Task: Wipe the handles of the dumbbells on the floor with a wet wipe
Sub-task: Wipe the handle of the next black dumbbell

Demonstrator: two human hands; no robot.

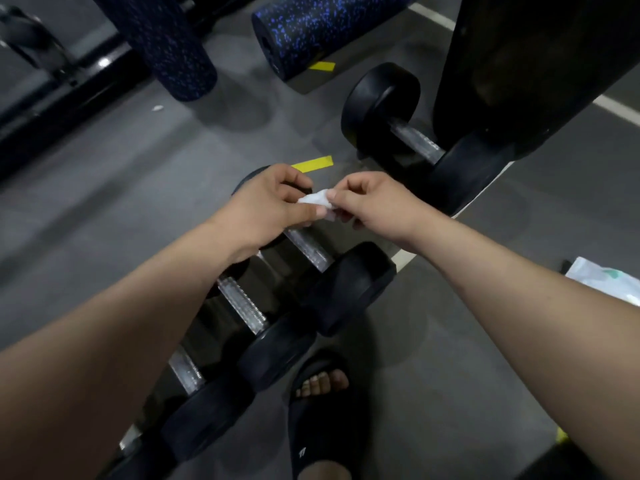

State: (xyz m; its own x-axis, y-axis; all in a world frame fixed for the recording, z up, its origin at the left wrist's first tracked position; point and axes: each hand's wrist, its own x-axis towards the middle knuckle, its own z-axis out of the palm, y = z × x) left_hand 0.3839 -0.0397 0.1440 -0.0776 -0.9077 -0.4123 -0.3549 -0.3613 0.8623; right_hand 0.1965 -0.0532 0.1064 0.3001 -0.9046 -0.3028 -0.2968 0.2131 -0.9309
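The person's left hand (pixel 273 207) and right hand (pixel 379 206) both pinch a small crumpled white wet wipe (pixel 316 199), held in the air just above a row of black round-headed dumbbells (pixel 349 289) on the grey floor (pixel 121 202). The step looks like readying the wipe (no handle is touched yet). Next it probably needs wrapping round the nearest knurled steel handle (pixel 309 250), whose long axis runs upper left to lower right.

Matt black dumbbells (pixel 349 289), ridged shiny metal handles (pixel 242 304).
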